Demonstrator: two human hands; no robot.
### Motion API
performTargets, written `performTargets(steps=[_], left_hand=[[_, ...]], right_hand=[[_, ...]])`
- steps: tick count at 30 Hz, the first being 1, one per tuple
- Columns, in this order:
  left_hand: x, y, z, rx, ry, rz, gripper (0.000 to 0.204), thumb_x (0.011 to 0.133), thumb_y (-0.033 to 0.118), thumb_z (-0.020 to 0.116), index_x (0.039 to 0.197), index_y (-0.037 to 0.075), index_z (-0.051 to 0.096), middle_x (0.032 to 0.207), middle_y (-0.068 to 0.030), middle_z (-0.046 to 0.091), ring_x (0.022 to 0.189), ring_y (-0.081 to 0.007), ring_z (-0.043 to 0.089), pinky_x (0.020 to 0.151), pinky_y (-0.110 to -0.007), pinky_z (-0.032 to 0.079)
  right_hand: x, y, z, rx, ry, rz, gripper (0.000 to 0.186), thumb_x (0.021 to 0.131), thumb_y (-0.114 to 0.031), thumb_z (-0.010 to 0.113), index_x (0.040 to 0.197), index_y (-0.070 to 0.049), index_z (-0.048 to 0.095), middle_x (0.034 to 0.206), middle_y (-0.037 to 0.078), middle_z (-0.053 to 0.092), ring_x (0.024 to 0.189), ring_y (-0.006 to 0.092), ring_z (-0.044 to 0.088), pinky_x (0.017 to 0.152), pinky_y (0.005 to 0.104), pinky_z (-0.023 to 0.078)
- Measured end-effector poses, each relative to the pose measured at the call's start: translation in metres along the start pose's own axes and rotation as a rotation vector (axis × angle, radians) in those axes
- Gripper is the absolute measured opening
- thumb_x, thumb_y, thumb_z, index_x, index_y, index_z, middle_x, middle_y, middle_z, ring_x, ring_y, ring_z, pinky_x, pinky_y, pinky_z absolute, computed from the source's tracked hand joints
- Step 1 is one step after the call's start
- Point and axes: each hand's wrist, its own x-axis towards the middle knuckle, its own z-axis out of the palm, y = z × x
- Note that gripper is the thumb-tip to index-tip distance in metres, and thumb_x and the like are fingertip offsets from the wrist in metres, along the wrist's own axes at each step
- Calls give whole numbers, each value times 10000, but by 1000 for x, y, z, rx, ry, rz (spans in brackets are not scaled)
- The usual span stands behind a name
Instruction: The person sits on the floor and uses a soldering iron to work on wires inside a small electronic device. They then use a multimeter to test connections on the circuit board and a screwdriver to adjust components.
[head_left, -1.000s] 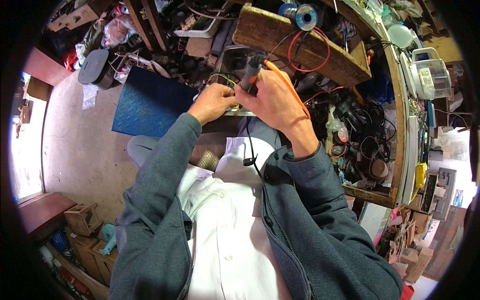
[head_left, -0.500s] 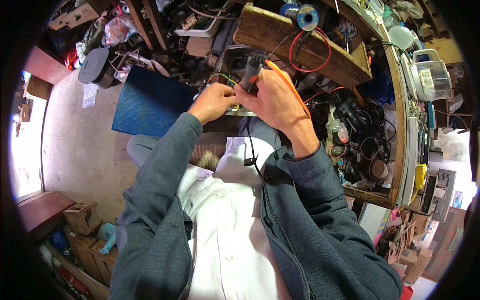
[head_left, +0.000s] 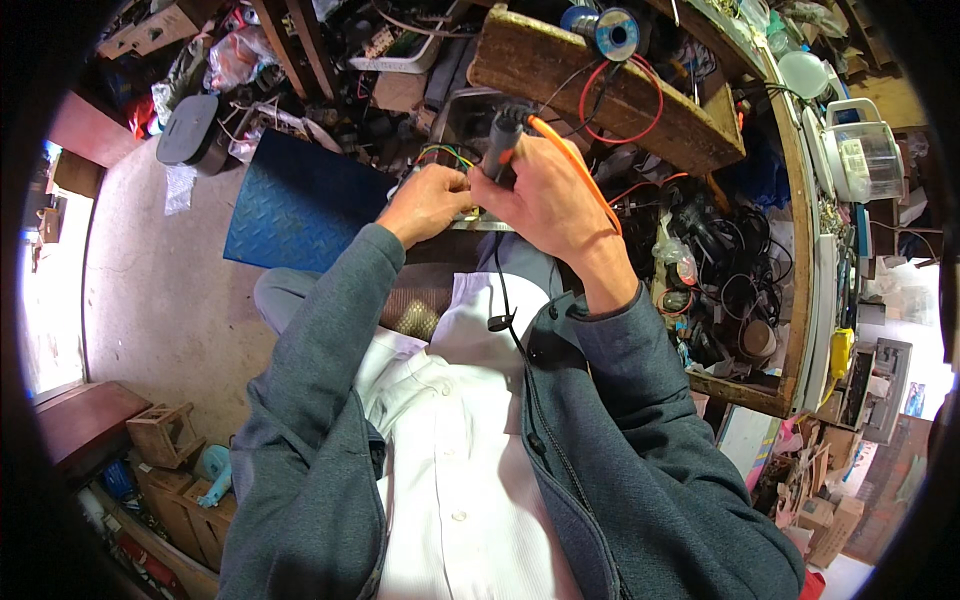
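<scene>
My right hand (head_left: pixel 543 205) is closed on a dark grey cylindrical tool (head_left: pixel 501 146) with an orange patch, held upright. An orange cable (head_left: pixel 570 160) runs from near its top down past the wrist. My left hand (head_left: pixel 420 205) is closed just left of it, fingertips among small parts beside thin green and yellow wires (head_left: pixel 450 153); what they grip is hidden. Below both hands lies a pale metal edge (head_left: pixel 470 226). A black cord (head_left: pixel 503 285) hangs down over my white shirt.
A blue textured board (head_left: pixel 290 205) lies left of the hands. A wooden plank (head_left: pixel 590 95) with wire spools (head_left: pixel 615 35) and a red wire loop crosses above. At right, a wooden-framed bin (head_left: pixel 800 310) holds tangled cables (head_left: pixel 715 250). A grey container (head_left: pixel 187 135) stands upper left.
</scene>
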Motion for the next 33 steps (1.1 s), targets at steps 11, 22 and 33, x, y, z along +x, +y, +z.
performTargets(steps=[11,22,33], left_hand=[[6,-14,4,-26,3,62,382,912,379,737,981,5,778,796,-200,731,749,-285,708,716,-424,521],[7,-13,3,41,33,71,384,903,371,724,1025,9,764,848,-222,744,818,-324,731,763,-437,534],[6,-9,2,60,32,65,372,894,354,721,1040,15,762,869,-216,752,852,-321,740,783,-434,537]], right_hand=[[3,-5,-2,11,-39,67,240,851,-214,768,838,-4,652,753,167,655,721,386,640,651,454,507],[12,-9,-3,-48,-58,5,264,784,-218,731,932,-14,652,741,208,669,676,418,672,603,468,530],[11,-8,-5,-34,-91,42,278,775,-232,732,933,-13,667,743,218,675,682,423,680,614,472,545]])
